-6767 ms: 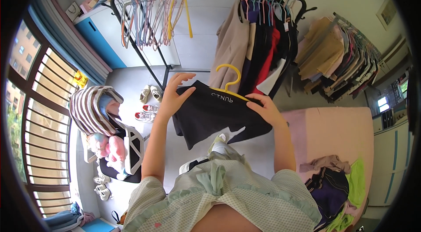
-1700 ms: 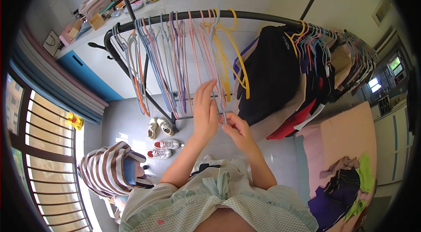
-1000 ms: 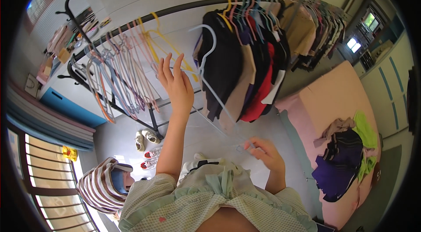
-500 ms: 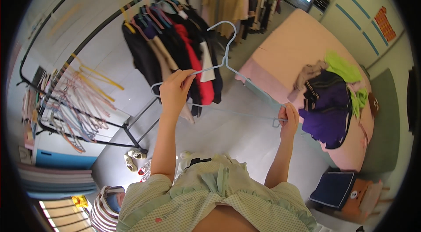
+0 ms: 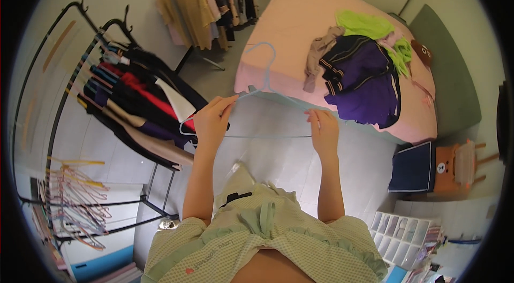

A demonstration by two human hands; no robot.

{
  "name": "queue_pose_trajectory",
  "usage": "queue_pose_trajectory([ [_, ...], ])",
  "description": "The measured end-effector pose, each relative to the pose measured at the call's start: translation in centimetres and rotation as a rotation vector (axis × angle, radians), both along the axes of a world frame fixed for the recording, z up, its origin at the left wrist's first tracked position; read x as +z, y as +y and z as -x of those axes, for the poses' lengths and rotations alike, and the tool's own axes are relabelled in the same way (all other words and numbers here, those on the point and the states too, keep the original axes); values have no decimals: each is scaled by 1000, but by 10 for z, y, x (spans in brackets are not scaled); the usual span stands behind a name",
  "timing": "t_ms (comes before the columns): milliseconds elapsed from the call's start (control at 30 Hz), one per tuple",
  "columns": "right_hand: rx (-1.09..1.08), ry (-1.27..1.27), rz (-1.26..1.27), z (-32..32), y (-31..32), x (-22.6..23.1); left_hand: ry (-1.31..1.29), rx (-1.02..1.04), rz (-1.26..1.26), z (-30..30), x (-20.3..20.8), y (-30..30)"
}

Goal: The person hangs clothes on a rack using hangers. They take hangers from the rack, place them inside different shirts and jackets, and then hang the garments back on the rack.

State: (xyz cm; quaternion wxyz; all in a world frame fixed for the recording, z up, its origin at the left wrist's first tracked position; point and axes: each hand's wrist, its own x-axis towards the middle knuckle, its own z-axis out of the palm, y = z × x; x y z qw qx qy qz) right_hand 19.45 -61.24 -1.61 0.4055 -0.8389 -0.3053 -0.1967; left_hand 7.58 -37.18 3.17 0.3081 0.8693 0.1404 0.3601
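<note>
I hold a light blue clothes hanger (image 5: 267, 82) level in front of me, its hook pointing away. My left hand (image 5: 210, 121) is closed on its left shoulder, thumb and fingers pinching the thin bar. At the other end, my right hand (image 5: 324, 129) is closed round the right corner, which the fingers partly hide. Nothing hangs on the hanger. Beyond my right hand, a purple jacket (image 5: 367, 79) with black trim lies spread on the pink bed (image 5: 286, 15).
A black rack (image 5: 69, 69) with dark and red garments stands left, with several bare hangers (image 5: 75, 203) lower on it. Another clothes rail (image 5: 187, 10) stands farther back. Lime green cloth (image 5: 364, 23) lies beside the jacket. A bear-faced chair (image 5: 447, 168) and white drawers (image 5: 399, 237) are right.
My view has swung right, toward the bed. My right hand has come closer to the left one and its fingers have shifted on the hanger, which both hands still hold.
</note>
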Motion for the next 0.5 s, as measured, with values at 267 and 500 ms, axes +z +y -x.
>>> queue_pose_trajectory([
  [267,-30,472,-81,-44,22,7,152,-278,-70,-100,-18,-5],
  [500,-59,578,-192,-141,31,2,90,-521,-96,-200,-34,-10],
])
